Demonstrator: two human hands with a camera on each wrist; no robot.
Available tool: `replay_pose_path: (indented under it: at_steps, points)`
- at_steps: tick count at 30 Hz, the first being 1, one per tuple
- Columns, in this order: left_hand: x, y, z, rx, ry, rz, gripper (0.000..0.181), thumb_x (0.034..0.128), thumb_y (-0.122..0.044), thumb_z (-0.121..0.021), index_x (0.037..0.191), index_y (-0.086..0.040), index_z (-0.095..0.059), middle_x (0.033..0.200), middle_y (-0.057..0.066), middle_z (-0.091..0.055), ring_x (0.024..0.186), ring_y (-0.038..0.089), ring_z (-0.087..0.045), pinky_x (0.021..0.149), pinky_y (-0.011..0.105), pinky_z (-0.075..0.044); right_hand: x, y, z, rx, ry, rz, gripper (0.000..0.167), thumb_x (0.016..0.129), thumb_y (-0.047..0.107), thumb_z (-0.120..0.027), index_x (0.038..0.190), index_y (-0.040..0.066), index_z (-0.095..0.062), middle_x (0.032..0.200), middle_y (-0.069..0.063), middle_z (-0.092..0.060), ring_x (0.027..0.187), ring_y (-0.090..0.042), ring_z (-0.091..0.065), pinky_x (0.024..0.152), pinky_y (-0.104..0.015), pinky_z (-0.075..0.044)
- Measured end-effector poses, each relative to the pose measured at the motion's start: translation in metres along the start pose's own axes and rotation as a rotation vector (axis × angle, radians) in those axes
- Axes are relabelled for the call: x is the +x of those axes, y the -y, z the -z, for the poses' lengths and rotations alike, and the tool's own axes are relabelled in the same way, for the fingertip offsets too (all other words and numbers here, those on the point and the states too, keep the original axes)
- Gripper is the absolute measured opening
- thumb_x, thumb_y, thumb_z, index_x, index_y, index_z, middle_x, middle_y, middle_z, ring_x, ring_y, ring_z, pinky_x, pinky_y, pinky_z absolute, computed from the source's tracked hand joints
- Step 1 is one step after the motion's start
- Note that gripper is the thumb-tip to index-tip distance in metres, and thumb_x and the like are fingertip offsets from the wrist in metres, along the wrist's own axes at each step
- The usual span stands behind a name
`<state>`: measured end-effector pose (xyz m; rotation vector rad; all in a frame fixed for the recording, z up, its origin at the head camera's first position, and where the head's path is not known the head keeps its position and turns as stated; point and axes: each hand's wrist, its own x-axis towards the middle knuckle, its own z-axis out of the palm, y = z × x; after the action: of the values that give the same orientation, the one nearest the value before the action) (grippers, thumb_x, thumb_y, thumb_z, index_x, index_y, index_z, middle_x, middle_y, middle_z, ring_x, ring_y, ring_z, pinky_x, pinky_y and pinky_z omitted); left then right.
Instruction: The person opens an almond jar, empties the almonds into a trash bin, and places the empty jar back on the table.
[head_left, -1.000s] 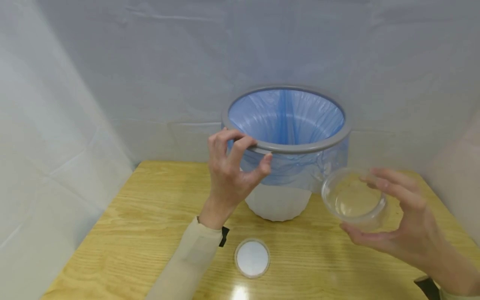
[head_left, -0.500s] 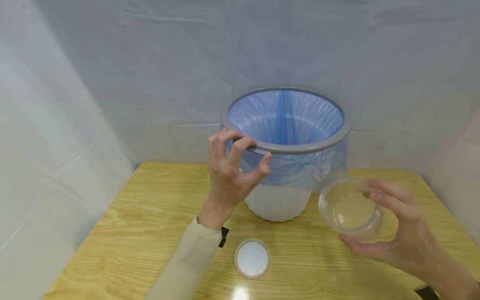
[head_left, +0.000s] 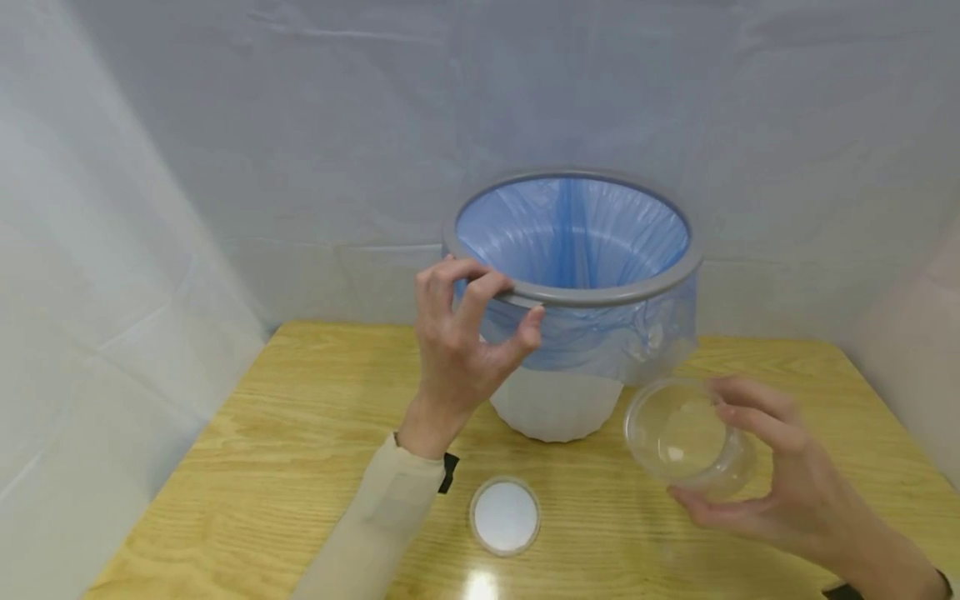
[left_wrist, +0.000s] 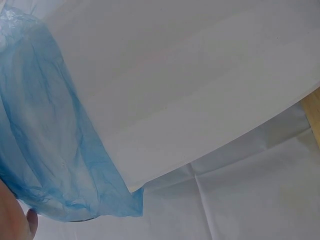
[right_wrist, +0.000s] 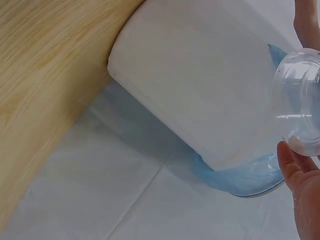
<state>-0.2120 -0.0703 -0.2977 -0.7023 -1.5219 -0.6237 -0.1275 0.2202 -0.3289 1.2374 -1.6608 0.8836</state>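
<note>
In the head view a white trash bin [head_left: 558, 406] stands on the table, lined with a blue plastic bag [head_left: 600, 337] under a grey rim ring [head_left: 592, 297]. My left hand [head_left: 461, 337] grips the ring at its front left, fingers bent over the top and thumb against the outside. A clear plastic bowl [head_left: 675, 433] is in my right hand [head_left: 795, 475], pinched at its sides between thumb and fingers. It is tilted, above the table to the right of the bin. The right wrist view shows the same bowl [right_wrist: 297, 102] at its right edge.
A round white disc with a pale rim [head_left: 506, 517] lies on the wooden table [head_left: 315, 417] in front of the bin. White sheeting [head_left: 300, 167] hangs behind the table and along both sides.
My right hand has moved down and slightly left with the bowl, away from the bin's rim. The left hand, bin and disc have stayed in place.
</note>
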Motion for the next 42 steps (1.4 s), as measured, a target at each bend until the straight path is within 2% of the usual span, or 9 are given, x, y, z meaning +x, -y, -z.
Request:
replay_pose_path:
  at_steps: [5,11,16,31,36,42]
  points:
    - [0.000,0.000,0.000,-0.004,-0.004,0.002,0.036,0.0940,-0.039,-0.068,0.100,-0.005,-0.060,0.100,0.016,-0.055,0.091,0.035,-0.049,0.083,0.050,-0.045,-0.003,0.001,-0.001,-0.026,0.044,-0.002,0.062,0.091,0.040,-0.072,0.111,-0.013,-0.048,0.130,-0.021,-0.057,0.133,-0.014,-0.051,0.113,-0.018,-0.040]
    - [0.000,0.000,0.000,-0.003,-0.004,0.000,0.036,0.0943,-0.040,-0.068,0.100,-0.005,-0.061,0.100,0.016,-0.055,0.091,0.035,-0.049,0.083,0.050,-0.045,-0.007,-0.001,-0.003,-0.029,0.050,0.018,0.060,0.091,0.038,-0.071,0.111,-0.014,-0.046,0.127,-0.023,-0.057,0.130,-0.018,-0.051,0.114,-0.019,-0.040]
    - [0.000,0.000,0.000,-0.002,-0.002,-0.003,0.035,0.0942,-0.039,-0.068,0.100,-0.005,-0.061,0.100,0.016,-0.055,0.091,0.035,-0.049,0.082,0.050,-0.044,-0.007,0.001,-0.003,-0.053,0.067,0.008,0.061,0.091,0.040,-0.070,0.110,-0.013,-0.046,0.128,-0.021,-0.057,0.131,-0.016,-0.050,0.114,-0.018,-0.039]
    - [0.001,-0.001,-0.001,0.008,-0.006,-0.008,0.034,0.0937,-0.038,-0.068,0.101,-0.005,-0.061,0.101,0.017,-0.055,0.091,0.036,-0.049,0.081,0.049,-0.044,-0.020,0.001,0.000,-0.041,0.154,-0.035,0.067,0.090,0.041,-0.072,0.114,-0.016,-0.046,0.126,-0.025,-0.056,0.136,-0.012,-0.048,0.114,-0.017,-0.038]
    - [0.000,-0.001,0.000,0.011,-0.007,-0.007,0.035,0.0940,-0.039,-0.068,0.101,-0.005,-0.061,0.100,0.016,-0.055,0.091,0.035,-0.049,0.082,0.049,-0.045,-0.022,0.001,-0.001,-0.031,0.166,-0.031,0.064,0.090,0.041,-0.071,0.113,-0.013,-0.047,0.124,-0.026,-0.056,0.135,-0.011,-0.048,0.114,-0.016,-0.039]
    - [0.000,-0.001,0.000,0.013,-0.008,-0.005,0.035,0.0941,-0.039,-0.068,0.101,-0.005,-0.061,0.100,0.017,-0.055,0.090,0.035,-0.049,0.081,0.048,-0.045,-0.023,0.000,-0.002,-0.006,0.174,-0.031,0.063,0.089,0.040,-0.073,0.114,-0.011,-0.047,0.129,-0.023,-0.055,0.134,-0.014,-0.049,0.113,-0.015,-0.040]
